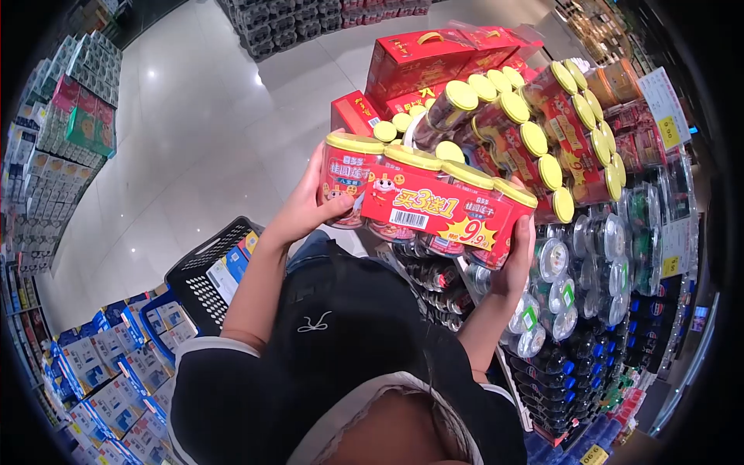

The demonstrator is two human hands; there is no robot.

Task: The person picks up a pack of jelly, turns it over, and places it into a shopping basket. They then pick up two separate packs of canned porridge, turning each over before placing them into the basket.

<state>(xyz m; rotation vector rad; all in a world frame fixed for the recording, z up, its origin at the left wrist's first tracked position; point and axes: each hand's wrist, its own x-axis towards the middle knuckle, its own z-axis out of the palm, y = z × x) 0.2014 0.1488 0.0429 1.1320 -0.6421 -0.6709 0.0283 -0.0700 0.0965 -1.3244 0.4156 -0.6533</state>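
A red multipack of cans with yellow lids is held up in front of my chest, tilted down to the right. My left hand grips its left end, with the thumb on the front. Around the right end, my right hand is closed, its fingers partly hidden behind the pack. Similar yellow-lidded packs are stacked just beyond and to the right of the held one.
A black basket stands at my left, near stacked blue-and-white cartons. Red gift boxes stand ahead. Clear-lidded tubs and dark bottles fill the right side.
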